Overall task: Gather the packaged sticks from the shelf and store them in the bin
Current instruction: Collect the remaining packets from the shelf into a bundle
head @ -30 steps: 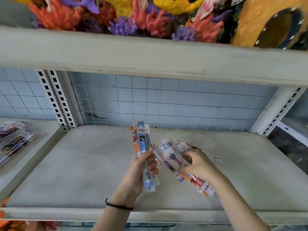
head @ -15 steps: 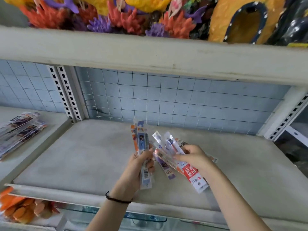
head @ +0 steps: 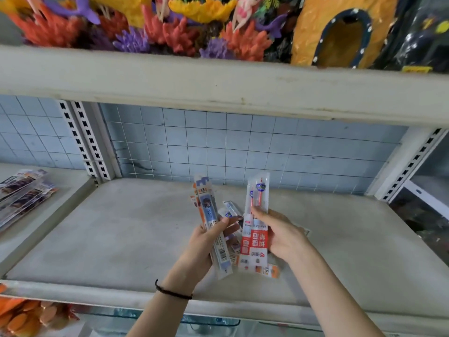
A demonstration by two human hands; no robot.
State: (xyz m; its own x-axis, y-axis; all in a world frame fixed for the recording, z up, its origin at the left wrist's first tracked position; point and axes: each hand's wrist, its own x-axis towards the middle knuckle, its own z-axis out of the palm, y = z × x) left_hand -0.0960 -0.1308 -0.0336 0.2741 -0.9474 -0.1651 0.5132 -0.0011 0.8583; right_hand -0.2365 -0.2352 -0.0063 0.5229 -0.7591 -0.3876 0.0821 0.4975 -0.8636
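My left hand (head: 202, 249) grips a small stack of long packaged sticks (head: 209, 212), blue and orange, held upright over the grey shelf (head: 109, 239). My right hand (head: 283, 235) holds a red-and-white packaged stick (head: 256, 229) upright beside them, with more packs bunched behind it. Between the two hands a few clear packs (head: 229, 211) stick out. The edge of a clear bin (head: 211, 323) shows below the shelf's front lip.
More packaged sticks (head: 23, 190) lie on the neighbouring shelf at the left. Coloured coral ornaments (head: 155, 27) and an orange cave ornament (head: 340, 32) fill the shelf above. Orange items (head: 21, 317) sit lower left. Slotted uprights (head: 82, 139) flank the bay.
My right hand has turned its packs from a slant to upright and brought them close to the left hand's stack. The view has pulled back, showing the shelf's front edge and the bin below.
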